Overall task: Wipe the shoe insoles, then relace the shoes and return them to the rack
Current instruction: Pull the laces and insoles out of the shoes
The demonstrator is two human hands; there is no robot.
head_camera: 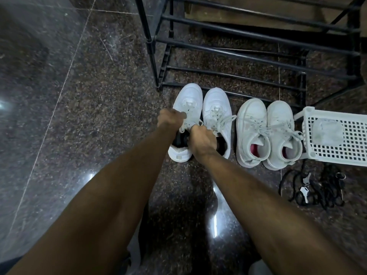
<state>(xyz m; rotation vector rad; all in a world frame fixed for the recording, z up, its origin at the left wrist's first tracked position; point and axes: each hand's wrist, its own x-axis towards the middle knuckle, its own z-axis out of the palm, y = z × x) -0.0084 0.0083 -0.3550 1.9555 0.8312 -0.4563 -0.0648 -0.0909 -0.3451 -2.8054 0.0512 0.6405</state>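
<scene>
Two bare forearms reach forward from the bottom of the head view over the dark speckled polished stone floor [83,108], and both hands meet at the leftmost shoe. That shoe is a white low-top leather sneaker [187,102] standing toe-first towards the black metal tube shoe rack [234,54], with its twin white low-top sneaker [217,110] touching it on the right. The left hand [171,118] is curled closed at the shoe's outer side, apparently pinching the pale grey lace [190,113] near the upper eyelets. The right hand [202,138] is curled at the tongue and collar, fingers hidden, so what exactly it pinches cannot be told, though a lace end seems likely.

Just right of this pair stands a pair of off-white high-top sneakers with pink lining [268,133], laced and loosely tied. Beside them lies a white perforated plastic basket [353,147] holding a crumpled grey-white cloth [327,132]; a tangle of black cords with small keys [311,188] lies on the floor nearer the camera.

Judging by this, wiping seems done and relacing of the left low-top is in hand. The next move calls for drawing both lace ends evenly taut and tying them, then lifting the pair onto a rack bar
</scene>
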